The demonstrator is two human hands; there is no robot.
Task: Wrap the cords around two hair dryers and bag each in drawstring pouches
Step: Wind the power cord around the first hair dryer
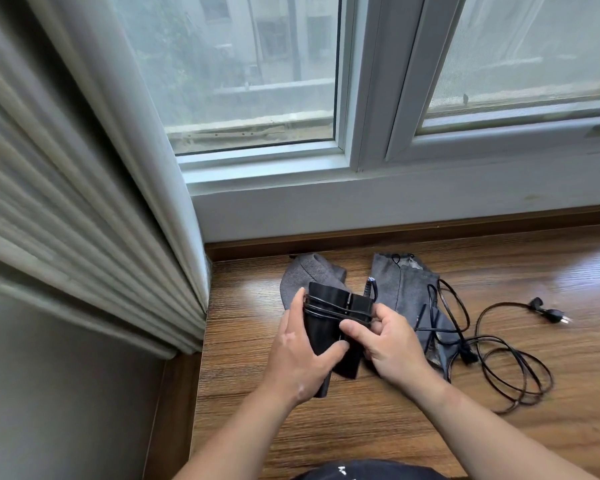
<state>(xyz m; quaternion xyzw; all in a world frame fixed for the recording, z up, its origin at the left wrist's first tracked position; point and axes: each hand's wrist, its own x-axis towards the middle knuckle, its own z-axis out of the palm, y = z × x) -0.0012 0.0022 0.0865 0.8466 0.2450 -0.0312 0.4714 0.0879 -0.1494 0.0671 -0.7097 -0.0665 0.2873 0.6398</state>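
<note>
1. Hair dryer (329,317), black: held in both hands just above the wooden surface (361,427), near its left edge and directly in front of the person.
2. Long axis: runs roughly away from the person, toward the window-side edge. The wrapped cord (326,308) crosses it left to right in several turns near the far end.
3. Left hand (302,362): grips the left side of the hair dryer, thumb across the near face, fingers curled behind.
4. Right hand (388,344): grips the right side, thumb on the cord turns, fingers curled round the back. I cannot tell whether the cord's end is secured.
5. Key relation: two grey pouches lie flat just beyond the hands. The left pouch (309,271) sits directly behind the hair dryer and is partly hidden, mouth not seen. The right pouch (402,285) lies beside it, its drawstring mouth toward the window-side edge.
6. Judgement: the wrap looks nearly done. Bagging would need one hand freed. The right hand is nearer the right pouch, whose mouth faces away, so it needs turning or a reach over.
7. A loose cord (513,368) with a plug (551,315) sprawls toward the right edge, partly across the right pouch. No second dryer is clearly visible.
</note>
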